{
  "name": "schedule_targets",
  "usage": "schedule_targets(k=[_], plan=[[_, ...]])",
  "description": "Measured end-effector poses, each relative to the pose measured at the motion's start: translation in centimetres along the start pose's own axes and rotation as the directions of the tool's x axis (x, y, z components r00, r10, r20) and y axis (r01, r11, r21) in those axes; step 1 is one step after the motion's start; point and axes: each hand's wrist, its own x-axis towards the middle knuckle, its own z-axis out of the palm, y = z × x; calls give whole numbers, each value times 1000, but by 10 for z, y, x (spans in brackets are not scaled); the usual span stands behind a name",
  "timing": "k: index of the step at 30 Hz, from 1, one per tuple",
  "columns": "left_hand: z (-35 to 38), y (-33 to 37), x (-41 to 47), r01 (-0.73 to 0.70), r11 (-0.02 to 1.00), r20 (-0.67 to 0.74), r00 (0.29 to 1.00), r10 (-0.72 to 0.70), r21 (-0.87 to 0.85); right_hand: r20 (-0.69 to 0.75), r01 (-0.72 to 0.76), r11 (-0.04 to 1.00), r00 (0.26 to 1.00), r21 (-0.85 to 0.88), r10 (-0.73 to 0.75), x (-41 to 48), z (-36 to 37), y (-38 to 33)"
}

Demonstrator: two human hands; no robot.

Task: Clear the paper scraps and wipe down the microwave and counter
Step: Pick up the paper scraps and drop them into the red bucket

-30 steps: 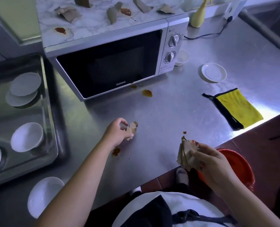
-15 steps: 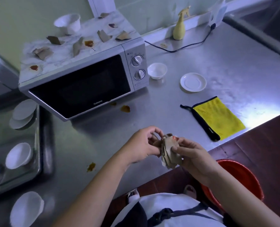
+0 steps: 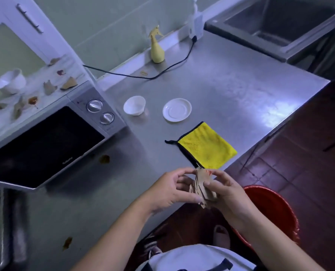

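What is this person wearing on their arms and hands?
Nothing: the left hand and right hand are bare, with no gloves, and both forearms show no sleeves, watch or bracelets. Below them is a white top with dark trim.

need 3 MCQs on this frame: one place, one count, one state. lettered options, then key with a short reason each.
1. Where does the cloth lie?
A) on the counter, right of the microwave
B) on top of the microwave
C) draped over the microwave's door

2. How many knobs does the microwave have?
A) one
B) two
C) four

3. What is in the grip of the left hand and right hand?
A) nothing
B) the cloth
C) a wad of scraps

Key:
1 A: the yellow cloth lies flat near the counter's front edge.
2 B: two round knobs sit one above the other on the panel.
3 C: both hands pinch the brown scraps between them, over the counter's edge.
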Motion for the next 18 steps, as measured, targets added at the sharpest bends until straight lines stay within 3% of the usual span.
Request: schedule_targets(k=[7,13,18], plan=[[80,-3,58,81,996,-108,991,-77,40,-266,164,973,957,164,-117,-20,-57,-9],[121,-16,81,176,983,34,983,-178,50,-440,182,968,894,175,-89,-49,-88,-3],[141,-44,101,263,961,182,944,-276,90,-608,148,973,794,178,-9,-59,-111,18]])
